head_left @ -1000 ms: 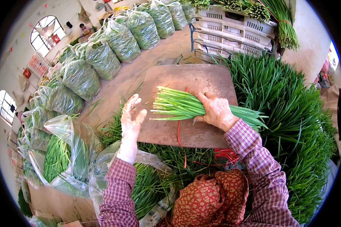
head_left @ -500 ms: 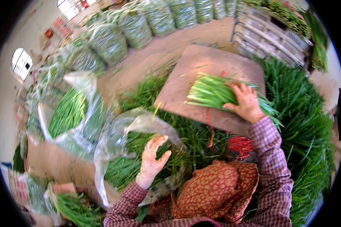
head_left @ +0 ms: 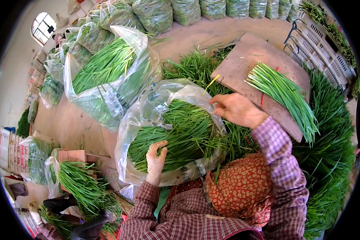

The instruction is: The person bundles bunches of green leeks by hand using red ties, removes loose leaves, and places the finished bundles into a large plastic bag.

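Left hand: The left hand [head_left: 156, 160] is above the near part of the open plastic bag [head_left: 124, 160]; its fingers are bent, the thumb stands apart, and I see nothing between them.
Right hand: The right hand [head_left: 242, 111] is at the right far edge of this bag, with fingers bent and pointing left; I cannot tell if they grip the plastic.
Open bag: It stands in the middle, its mouth wide, and cut green leaves [head_left: 188, 124] lie inside.
Yellow strip: A thin yellow strip [head_left: 211, 84] is just beyond the right fingertips, at the left corner of the surface.
Bundle: The bundle of green stalks [head_left: 282, 96] lies on the brown surface [head_left: 244, 56], to the right of the bag; its pale ends point far and left, and its leaf tips reach past the near right edge.
Red tie: A red tie [head_left: 263, 100] shows beside the bundle, on its left.
Second bag: Far left of the first, another clear bag [head_left: 108, 102] is open and full of long leaves.
Right side: A big heap of green leaves [head_left: 328, 160] spreads near and right of the surface, and white crates [head_left: 314, 48] are stacked at the far right.
Far side: Filled bags [head_left: 186, 12] stand in a row.
Near side: A red flowered cloth [head_left: 242, 182] lies close to the person's body.
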{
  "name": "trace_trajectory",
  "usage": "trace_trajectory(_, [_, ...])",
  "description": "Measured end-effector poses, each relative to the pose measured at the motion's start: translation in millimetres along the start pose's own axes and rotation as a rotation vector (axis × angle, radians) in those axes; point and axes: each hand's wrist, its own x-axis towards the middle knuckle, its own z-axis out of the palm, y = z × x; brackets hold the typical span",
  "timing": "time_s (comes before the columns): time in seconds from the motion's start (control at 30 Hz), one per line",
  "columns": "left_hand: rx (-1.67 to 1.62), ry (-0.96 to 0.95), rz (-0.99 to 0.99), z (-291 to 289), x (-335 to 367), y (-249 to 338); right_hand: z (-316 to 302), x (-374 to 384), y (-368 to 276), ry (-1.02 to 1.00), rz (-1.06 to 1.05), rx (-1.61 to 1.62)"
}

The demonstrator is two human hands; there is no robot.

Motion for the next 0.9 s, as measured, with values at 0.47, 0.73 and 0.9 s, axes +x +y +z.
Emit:
trace_trajectory(0.47, [0.208,-0.252,0.178,29.7,-13.1,-54.9,180.3,-56.5,36.8,-0.549,0.469,-0.172])
trace_trajectory(0.73, [0.499,-0.471,0.33,49.2,-79.6,-62.3,178.8,-65.2,46.3,-0.788,0.678,-0.195])
trace_trajectory(0.9, [0.221,-0.49,0.265,45.8,-81.9,-57.5,178.4,-60.6,35.2,-0.682,0.64,-0.385])
